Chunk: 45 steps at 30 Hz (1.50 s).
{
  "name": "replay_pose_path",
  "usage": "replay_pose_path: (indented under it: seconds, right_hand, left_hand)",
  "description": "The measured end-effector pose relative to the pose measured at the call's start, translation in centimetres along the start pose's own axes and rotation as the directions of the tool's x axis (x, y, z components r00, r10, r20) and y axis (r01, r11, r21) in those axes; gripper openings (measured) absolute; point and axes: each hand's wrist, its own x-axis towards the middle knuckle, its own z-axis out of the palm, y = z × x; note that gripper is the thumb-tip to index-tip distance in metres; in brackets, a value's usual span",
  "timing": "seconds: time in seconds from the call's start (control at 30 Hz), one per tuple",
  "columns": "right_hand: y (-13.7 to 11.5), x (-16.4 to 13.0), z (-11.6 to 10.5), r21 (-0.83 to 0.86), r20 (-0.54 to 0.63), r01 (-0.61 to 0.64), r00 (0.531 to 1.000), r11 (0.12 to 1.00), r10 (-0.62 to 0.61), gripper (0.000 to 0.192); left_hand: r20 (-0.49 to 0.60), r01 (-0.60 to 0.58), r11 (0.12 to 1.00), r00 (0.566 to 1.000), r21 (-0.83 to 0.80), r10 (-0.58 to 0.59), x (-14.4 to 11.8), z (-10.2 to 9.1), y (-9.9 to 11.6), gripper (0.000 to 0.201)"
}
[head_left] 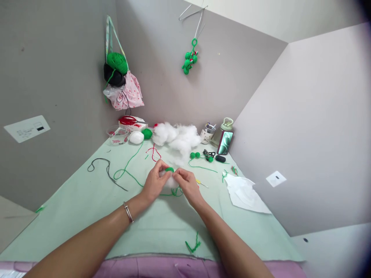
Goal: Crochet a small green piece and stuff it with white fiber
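Observation:
A small green crochet piece [169,169] is pinched between the thumb and fingers of my left hand [155,183]. My right hand [188,185] is closed at the right edge of the same piece, its fingertips touching it; what lies under those fingertips is partly hidden. Just below, between both hands, shows a tuft of white stuffing [168,182]. Loose green yarn [175,192] curls beneath it and runs left toward a green yarn ball [147,133]. Beside my right hand lies a yellow-handled crochet hook [203,184], partly covered.
A heap of white stuffing [181,139] sits at the back, near a white yarn ball [136,137], red scissors [129,120], a pen cup [208,133] and a propped phone [225,143]. Small green balls [197,155] lie right of centre, white sheeting [245,193] farther right.

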Motion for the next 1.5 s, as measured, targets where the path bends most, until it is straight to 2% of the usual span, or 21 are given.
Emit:
replay_pose_path:
  seconds: [0.13,0.27,0.37,0.53,0.63,0.83,1.0,1.2,1.33,1.5]
  right_hand:
    - [0.9,0.8,0.2,-0.001,-0.067,-0.023,0.998,1.000,0.022,0.032]
    - [1.1,0.9,-0.3,-0.008,-0.093,-0.008,0.996,1.000,0.007,0.033]
    - [0.8,0.5,-0.6,-0.004,-0.034,0.016,0.999,1.000,-0.016,0.028]
    - [-0.1,-0.5,0.1,0.017,0.084,0.050,0.995,0.999,-0.051,0.015]
    - [-0.2,-0.4,0.2,0.059,0.107,0.044,0.993,0.997,-0.051,0.012]
    - [0.5,0.7,-0.8,0.123,0.129,0.035,0.990,0.992,-0.051,0.021]
    - [1.3,1.0,-0.2,0.080,0.042,0.048,0.998,0.996,-0.051,0.026]
    - [1.8,1.5,-0.4,0.024,-0.077,0.041,0.996,0.999,-0.039,0.028]
    - [1.1,1.1,-1.1,0.017,-0.045,0.046,0.998,0.999,-0.045,0.030]
    - [-0.4,-0.2,-0.6,0.009,0.066,0.067,0.996,0.998,-0.067,0.024]
  left_hand:
    - [0.048,0.013,1.000,0.999,-0.025,-0.012,-0.3,0.0,0.2,0.017]
    - [0.096,0.039,0.998,0.995,-0.056,-0.033,-0.2,-0.2,-0.1,0.027]
    - [0.105,0.064,0.996,0.993,-0.058,-0.058,0.2,-0.5,-0.6,0.031]
    - [0.057,0.110,0.994,0.992,-0.004,-0.110,0.9,-0.9,-1.3,0.021]
    - [0.038,0.176,0.984,0.984,-0.012,-0.175,0.8,-0.8,-1.3,0.029]
    - [0.097,0.297,0.945,0.953,-0.140,-0.286,0.3,-0.7,-0.6,0.028]
    - [0.097,0.298,0.934,0.954,-0.198,-0.284,-0.2,-0.3,-0.1,0.021]
    - [0.151,0.266,0.939,0.960,-0.219,-0.237,-0.7,0.1,0.5,0.038]
    - [0.173,0.239,0.950,0.963,-0.201,-0.206,-0.3,-0.2,0.3,0.045]
    - [0.101,0.193,0.969,0.979,-0.155,-0.179,0.3,-0.6,-0.9,0.028]
